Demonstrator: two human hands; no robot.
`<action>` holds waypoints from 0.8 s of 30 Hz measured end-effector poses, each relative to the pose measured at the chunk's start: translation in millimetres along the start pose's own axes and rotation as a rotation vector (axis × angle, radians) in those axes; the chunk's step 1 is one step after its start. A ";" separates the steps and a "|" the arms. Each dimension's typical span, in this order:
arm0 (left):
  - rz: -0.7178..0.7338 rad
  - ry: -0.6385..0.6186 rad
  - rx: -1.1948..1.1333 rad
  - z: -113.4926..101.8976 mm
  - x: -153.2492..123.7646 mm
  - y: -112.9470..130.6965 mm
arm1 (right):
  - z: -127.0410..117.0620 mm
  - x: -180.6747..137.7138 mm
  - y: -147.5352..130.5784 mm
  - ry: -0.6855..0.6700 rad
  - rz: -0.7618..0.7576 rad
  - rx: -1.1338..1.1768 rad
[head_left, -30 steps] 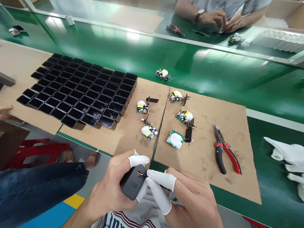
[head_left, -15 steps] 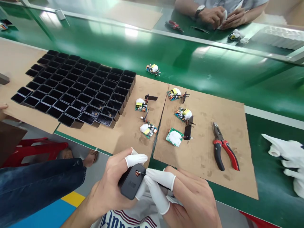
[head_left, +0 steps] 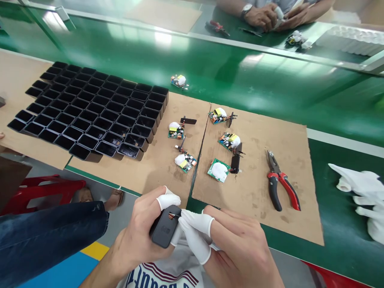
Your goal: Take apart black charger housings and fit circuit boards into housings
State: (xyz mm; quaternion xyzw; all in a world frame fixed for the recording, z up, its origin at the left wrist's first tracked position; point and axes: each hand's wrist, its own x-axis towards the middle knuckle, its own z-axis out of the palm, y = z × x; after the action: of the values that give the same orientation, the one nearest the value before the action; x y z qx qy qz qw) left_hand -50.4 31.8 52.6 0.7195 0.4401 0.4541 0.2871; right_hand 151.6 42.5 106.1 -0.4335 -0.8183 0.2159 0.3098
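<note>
My left hand (head_left: 141,232) grips a black charger casing (head_left: 165,231) below the table's near edge, a white finger cot on its thumb. My right hand (head_left: 237,248), with white cots on two fingers, pinches at the casing's open end, where small copper wires show. Several small green circuit boards with white parts lie on the cardboard ahead, the nearest (head_left: 186,161) and another (head_left: 220,171) with black plug pieces beside them.
A black tray of many square cells (head_left: 90,110) sits at left on cardboard. Red-handled pliers (head_left: 280,185) lie at right, white gloves (head_left: 363,192) further right. One board (head_left: 179,81) rides the green belt. Another person's hands (head_left: 270,16) work across the belt. A blue-jeaned leg (head_left: 45,236) is at lower left.
The view has drifted, so the table's things sit slightly left and higher. The board on the belt has moved left. My hands stay on the casing, the right fingers pressing closer to its opening.
</note>
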 end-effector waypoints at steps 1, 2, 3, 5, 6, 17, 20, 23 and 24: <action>0.000 0.001 0.012 0.1 1.2 1.2 | 0.2 0.0 0.4 -0.006 -0.001 0.002; 0.000 0.003 0.024 0.3 2.0 2.2 | 0.2 -0.3 0.8 -0.011 -0.003 0.003; 0.001 0.005 0.033 0.5 2.5 3.1 | 0.0 -0.8 1.1 -0.017 -0.003 0.004; -0.007 0.007 0.046 1.4 2.6 3.9 | -0.5 -2.3 2.1 -0.029 0.005 0.009; -0.017 0.005 0.052 1.9 2.2 4.0 | -0.6 -3.1 2.8 -0.035 0.011 0.015; -0.039 -0.008 0.069 10.6 0.7 -2.3 | 1.2 -7.9 11.5 -0.084 0.082 0.089; -0.026 -0.001 0.047 13.8 1.0 -6.9 | 1.1 -7.8 13.1 -0.116 0.112 0.115; -0.025 0.003 0.017 16.6 1.1 -10.2 | 0.7 -7.2 15.2 -0.151 0.126 0.124; -0.026 0.004 0.009 17.3 1.1 -10.9 | 0.6 -7.0 15.9 -0.155 0.125 0.124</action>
State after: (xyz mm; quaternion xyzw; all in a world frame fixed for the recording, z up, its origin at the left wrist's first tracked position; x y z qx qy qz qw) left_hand -38.5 37.4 36.9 0.7139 0.4521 0.4500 0.2888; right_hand 163.4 44.9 93.6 -0.4457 -0.7961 0.3181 0.2575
